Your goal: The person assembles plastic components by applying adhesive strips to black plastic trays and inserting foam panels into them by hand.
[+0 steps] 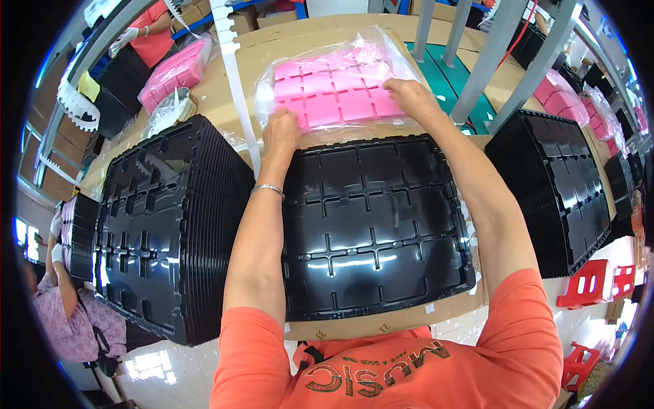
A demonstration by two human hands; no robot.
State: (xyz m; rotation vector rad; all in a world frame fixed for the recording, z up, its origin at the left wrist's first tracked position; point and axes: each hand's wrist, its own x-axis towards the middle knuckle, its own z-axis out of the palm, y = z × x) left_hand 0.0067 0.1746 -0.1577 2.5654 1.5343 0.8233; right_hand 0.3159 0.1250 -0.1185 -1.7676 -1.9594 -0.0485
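A stack of pink sheets [334,95] with cross-shaped slots lies in an opened clear plastic bag [398,65] on the far side of the table. My left hand [281,133] is closed at the near left corner of the top pink sheet. At that sheet's right edge, my right hand [412,99] grips with thumb and fingers. Below my arms sits a wide black plastic tray [381,225] with cross-shaped ridges. How many pink sheets are between my fingers is hidden.
Tall stacks of black trays stand to the left [163,218] and right [552,184]. A white notched strip [235,82] rises left of the bag, and grey metal posts [487,61] stand at right. Another bagged pink pile [176,71] lies far left. Co-workers are on the left.
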